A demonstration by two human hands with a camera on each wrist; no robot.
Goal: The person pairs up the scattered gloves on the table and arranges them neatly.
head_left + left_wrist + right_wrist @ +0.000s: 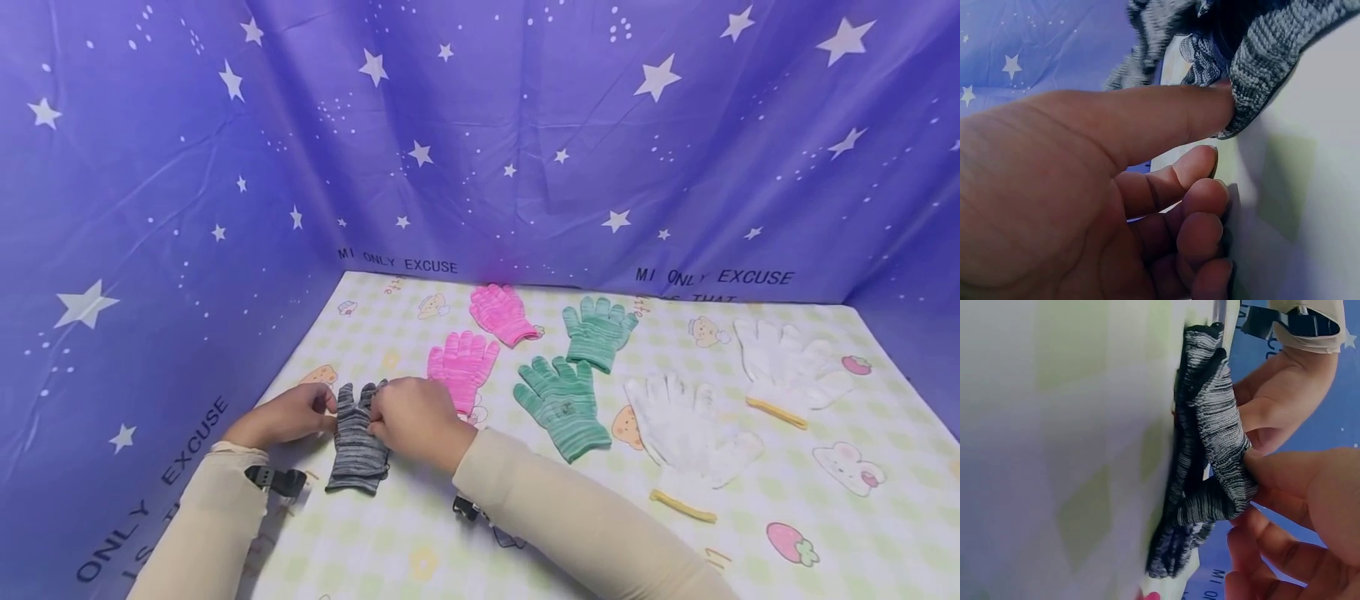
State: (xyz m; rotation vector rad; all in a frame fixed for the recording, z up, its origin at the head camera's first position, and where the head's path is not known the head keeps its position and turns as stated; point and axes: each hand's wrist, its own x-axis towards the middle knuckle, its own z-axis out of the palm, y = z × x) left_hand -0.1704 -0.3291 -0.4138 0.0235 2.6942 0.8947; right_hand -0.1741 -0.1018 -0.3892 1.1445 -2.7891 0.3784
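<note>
A black-and-grey striped knit glove [356, 446] lies at the left of the table, finger ends pointing away and cuff toward the near side. In the right wrist view, the striped knit [1219, 425] shows two layers, the upper one lifted and bent. My right hand [423, 425] pinches this upper layer along its right side between thumb and fingers. At the opposite side is my left hand [288, 417]. Its straight thumb touches the knit edge in the left wrist view, while the other fingers [1200, 234] lie loosely curled below, apart from the glove.
Two pink gloves [461, 367] lie just beyond, then two green gloves [566, 408] in the middle. Two white gloves [690, 425] with yellow cuffs are at the right. A checked cloth [480, 542] covers the table; purple star-print curtains [480, 200] rise behind and at the sides.
</note>
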